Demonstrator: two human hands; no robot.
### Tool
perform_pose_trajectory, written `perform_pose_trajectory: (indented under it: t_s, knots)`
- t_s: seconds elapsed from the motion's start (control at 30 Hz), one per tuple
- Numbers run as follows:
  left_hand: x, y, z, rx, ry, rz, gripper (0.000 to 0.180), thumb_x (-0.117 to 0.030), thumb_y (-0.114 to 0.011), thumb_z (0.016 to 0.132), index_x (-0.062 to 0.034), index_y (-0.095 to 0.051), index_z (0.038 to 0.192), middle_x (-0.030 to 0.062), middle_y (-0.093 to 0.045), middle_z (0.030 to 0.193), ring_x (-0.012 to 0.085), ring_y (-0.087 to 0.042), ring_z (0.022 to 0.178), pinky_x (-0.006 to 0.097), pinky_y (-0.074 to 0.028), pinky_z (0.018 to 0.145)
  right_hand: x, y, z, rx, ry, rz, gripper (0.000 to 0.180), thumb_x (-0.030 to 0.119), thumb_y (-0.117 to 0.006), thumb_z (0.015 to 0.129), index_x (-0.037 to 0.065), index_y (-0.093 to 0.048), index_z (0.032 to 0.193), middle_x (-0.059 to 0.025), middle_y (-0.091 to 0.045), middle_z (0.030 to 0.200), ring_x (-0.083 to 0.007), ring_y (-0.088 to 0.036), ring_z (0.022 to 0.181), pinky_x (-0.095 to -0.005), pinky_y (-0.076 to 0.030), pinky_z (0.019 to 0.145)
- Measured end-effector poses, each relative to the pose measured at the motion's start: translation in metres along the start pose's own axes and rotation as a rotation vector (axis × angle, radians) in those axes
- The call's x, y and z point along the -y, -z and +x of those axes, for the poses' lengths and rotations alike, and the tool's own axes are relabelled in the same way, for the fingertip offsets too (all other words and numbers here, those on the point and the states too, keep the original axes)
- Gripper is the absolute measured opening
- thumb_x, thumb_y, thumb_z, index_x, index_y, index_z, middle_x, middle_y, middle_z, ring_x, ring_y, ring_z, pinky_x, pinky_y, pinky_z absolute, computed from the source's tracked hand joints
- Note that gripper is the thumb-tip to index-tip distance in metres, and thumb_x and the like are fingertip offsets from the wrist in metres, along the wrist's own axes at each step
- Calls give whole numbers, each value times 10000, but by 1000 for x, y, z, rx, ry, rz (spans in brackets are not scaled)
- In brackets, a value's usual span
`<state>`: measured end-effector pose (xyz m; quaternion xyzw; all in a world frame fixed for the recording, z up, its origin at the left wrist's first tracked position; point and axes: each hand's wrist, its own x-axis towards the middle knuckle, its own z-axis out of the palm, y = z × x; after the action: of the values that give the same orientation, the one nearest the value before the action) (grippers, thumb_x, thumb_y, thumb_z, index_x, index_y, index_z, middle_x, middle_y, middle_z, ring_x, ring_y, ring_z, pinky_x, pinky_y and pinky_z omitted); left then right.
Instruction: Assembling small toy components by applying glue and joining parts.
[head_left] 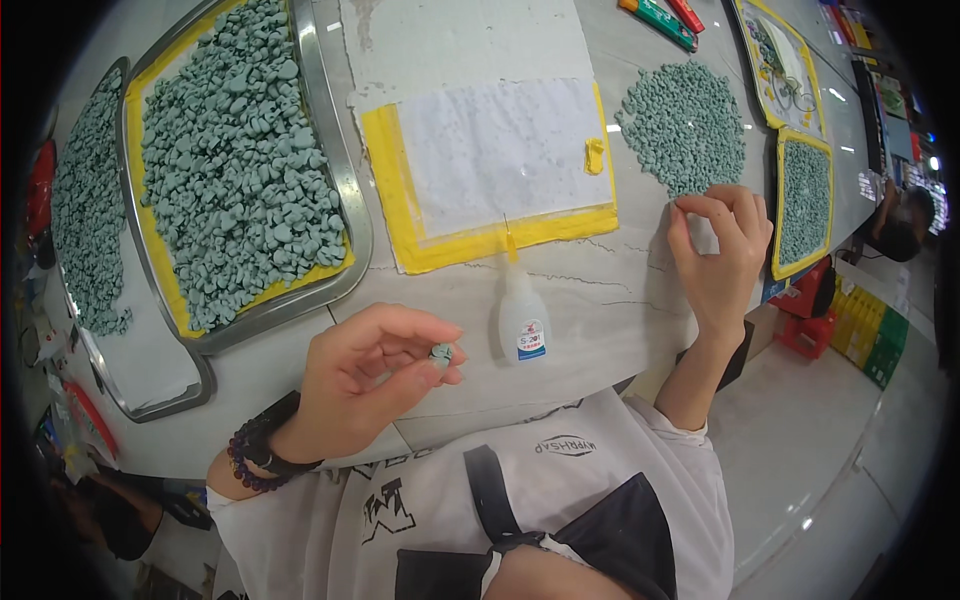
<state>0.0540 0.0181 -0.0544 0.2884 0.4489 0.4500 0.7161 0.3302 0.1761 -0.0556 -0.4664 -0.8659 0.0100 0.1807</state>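
My left hand (pixel 368 375) is closed in a pinch, with a small grey-green stone-like piece (pixel 441 353) between thumb and fingers. It is held over the near part of the table, left of a white squeeze bottle (pixel 524 318) with a yellow tip and thin needle. My right hand (pixel 722 245) reaches to the near edge of a pile of tiny grey-green pieces (pixel 685 125). Its thumb and index fingertips are pressed together there; whatever they hold is too small to make out. Beyond the bottle lies a white sheet (pixel 500 150) on a yellow-taped board (pixel 400 215).
A metal tray (pixel 358 225) of larger grey-green pieces stands on the left, beside another tray (pixel 185 400). At the right edge are yellow-rimmed trays (pixel 778 205). A lump of yellow putty-like material (pixel 594 156) sits on the sheet. A green tube-like object (pixel 665 22) lies at the back.
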Motion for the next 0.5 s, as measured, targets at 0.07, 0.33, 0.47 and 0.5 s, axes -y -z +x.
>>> perform_pose_trajectory:
  t_s: [0.07,0.33,0.47,0.5]
  knots:
    - [1,1,0,69,-4,-15,268,37,-511,879,51,-501,1146,146,-604,1004,199,-628,901,303,-518,790,16,8,0,-73,35,122,138,36,-694,639,53,-641,766,-52,-533,790,-209,-508,725,-321,-370,643]
    - [0,1,1,206,117,-169,425,30,-600,854,-9,-522,1270,66,-616,1012,93,-608,913,233,-482,799,108,-5,-1,125,368,775,288,60,-680,488,95,-650,772,-33,-559,781,-203,-498,674,-321,-354,623]
    - [1,1,-1,177,107,-149,425,11,-607,855,-9,-524,1271,64,-624,1003,93,-612,900,236,-481,806,109,-9,-3,98,297,818,300,108,-718,510,106,-658,804,-4,-566,794,-203,-499,690,-326,-338,650]
    - [1,1,-1,171,114,-140,419,5,-607,856,-6,-526,1267,64,-627,1000,94,-615,895,238,-481,808,109,-10,-3,100,309,827,300,104,-718,511,103,-653,804,-6,-565,793,-204,-502,688,-326,-339,650]
